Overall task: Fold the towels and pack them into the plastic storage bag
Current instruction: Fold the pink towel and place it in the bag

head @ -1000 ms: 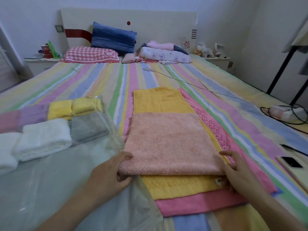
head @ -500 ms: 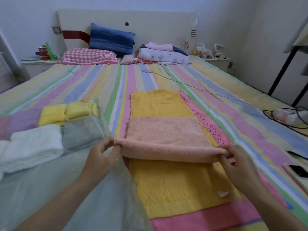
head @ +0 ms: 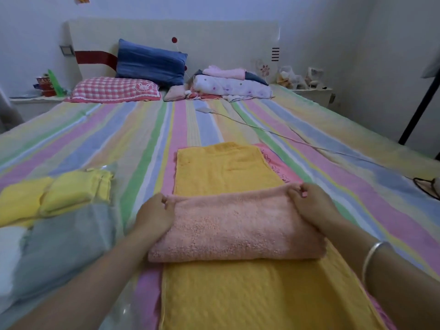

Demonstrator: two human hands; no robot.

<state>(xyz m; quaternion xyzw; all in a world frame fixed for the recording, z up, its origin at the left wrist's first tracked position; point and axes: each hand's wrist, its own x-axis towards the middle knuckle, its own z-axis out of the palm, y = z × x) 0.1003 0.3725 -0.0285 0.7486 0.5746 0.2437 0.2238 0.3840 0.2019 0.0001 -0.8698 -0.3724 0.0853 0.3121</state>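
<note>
A peach towel (head: 238, 229) lies folded in half across a flat orange-yellow towel (head: 250, 294), which covers a pink towel (head: 273, 160). My left hand (head: 154, 217) pinches the peach towel's far left corner. My right hand (head: 312, 206) pinches its far right corner. The clear plastic storage bag (head: 71, 236) lies at the left and holds folded yellow (head: 73, 191), grey (head: 64, 244) and white (head: 9, 253) towels.
All of this rests on a striped bed sheet (head: 119, 144). Pillows (head: 150, 63) and folded bedding (head: 231, 86) sit at the headboard. A thin cable (head: 297, 139) runs across the sheet to the right, toward dark cords (head: 426, 186) at the bed's right edge.
Both hands lifted the peach towel's near edge and carried it forward onto the far edge, folding it in half. More of the orange-yellow towel now shows below it.
</note>
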